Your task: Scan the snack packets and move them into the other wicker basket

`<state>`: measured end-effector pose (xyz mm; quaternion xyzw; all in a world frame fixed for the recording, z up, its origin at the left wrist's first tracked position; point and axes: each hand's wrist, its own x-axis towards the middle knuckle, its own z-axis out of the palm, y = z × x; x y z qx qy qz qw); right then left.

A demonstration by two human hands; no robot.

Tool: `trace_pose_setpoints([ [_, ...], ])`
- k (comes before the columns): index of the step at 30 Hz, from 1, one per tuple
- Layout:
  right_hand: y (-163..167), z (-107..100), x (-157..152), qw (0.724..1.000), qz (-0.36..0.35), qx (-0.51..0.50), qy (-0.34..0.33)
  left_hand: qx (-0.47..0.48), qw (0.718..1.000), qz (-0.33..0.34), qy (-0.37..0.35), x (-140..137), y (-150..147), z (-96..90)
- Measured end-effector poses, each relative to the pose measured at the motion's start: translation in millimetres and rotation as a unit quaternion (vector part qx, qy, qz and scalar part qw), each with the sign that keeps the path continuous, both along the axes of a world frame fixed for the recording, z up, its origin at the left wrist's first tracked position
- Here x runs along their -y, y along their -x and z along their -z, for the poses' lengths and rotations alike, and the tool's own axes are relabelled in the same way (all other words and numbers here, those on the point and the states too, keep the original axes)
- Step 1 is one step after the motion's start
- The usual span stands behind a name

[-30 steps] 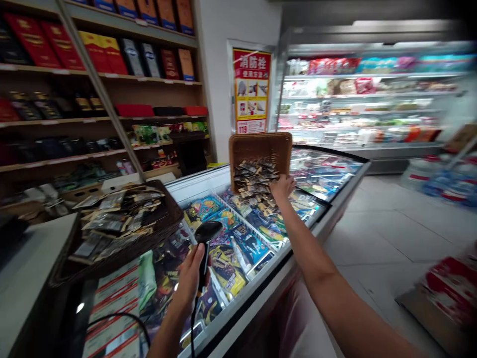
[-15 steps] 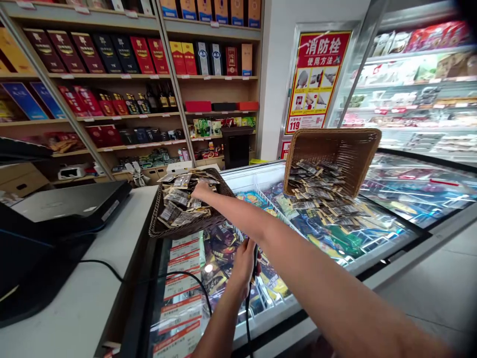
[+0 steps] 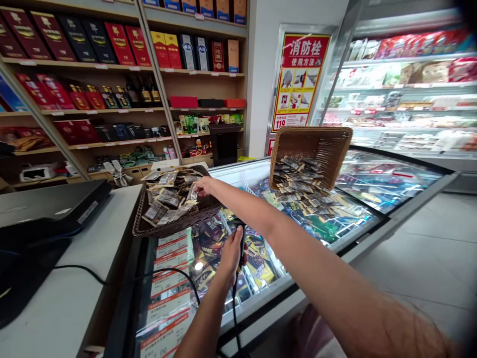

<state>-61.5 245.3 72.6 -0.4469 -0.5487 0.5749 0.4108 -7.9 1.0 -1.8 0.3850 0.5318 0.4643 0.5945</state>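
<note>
My right hand (image 3: pixel 204 187) reaches over the right part of a dark woven basket (image 3: pixel 175 228), its fingers closed on a small clear-and-brown snack packet (image 3: pixel 192 193). More such packets (image 3: pixel 168 197) fill the basket in a loose heap. Lower down, my left hand (image 3: pixel 231 253) is wrapped around a black corded barcode scanner (image 3: pixel 242 241), whose head is partly hidden by my right forearm. Its black cable (image 3: pixel 235 313) hangs below the hand. To the right, a tan wicker basket (image 3: pixel 337 154) lies tipped on its side, with similar packets (image 3: pixel 309 186) spilling from it.
Both baskets rest on a glass-topped freezer (image 3: pixel 257 298) holding colourful packages. Price labels (image 3: pixel 169 283) line its left side. A white counter (image 3: pixel 74 278) with a black machine (image 3: pixel 55 204) stands at left. Behind are shelves of boxes (image 3: pixel 186 72) and a lit refrigerated case (image 3: pixel 402 99).
The view has shifted right, so things sit further left. My right hand has drawn back toward the dark basket's right side, and a packet now shows in its fingers. My left hand keeps the scanner.
</note>
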Motion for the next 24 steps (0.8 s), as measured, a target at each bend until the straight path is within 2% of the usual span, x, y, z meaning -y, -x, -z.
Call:
trace_pose_setpoints([
  [3,-62,-20,11,0.998,0.034,0.035,0.048,-0.003,1.000,0.003,-0.014,1,0,-5.9],
  [6,-137,-26,37,0.994,0.107,-0.021,0.007,-0.005,0.999,0.010,-0.032,3,0,-9.9],
  [8,-182,-15,60,0.981,0.176,-0.080,-0.018,-0.003,0.999,0.014,-0.038,4,0,-11.9],
  [11,-232,14,90,0.952,0.264,-0.152,-0.032,0.001,0.999,0.014,-0.052,5,0,-15.0],
  [13,-251,36,102,0.938,0.298,-0.172,-0.033,-0.001,0.998,0.013,-0.060,5,0,-17.6],
  [16,-262,60,109,0.936,0.310,-0.167,-0.029,-0.007,0.998,0.022,-0.061,7,0,-22.3],
  [19,-263,72,107,0.942,0.295,-0.149,-0.052,-0.014,0.997,0.040,-0.068,9,-1,-27.0],
  [24,-265,79,104,0.949,0.283,-0.122,-0.064,-0.025,0.991,0.078,-0.105,12,-3,-28.8],
])
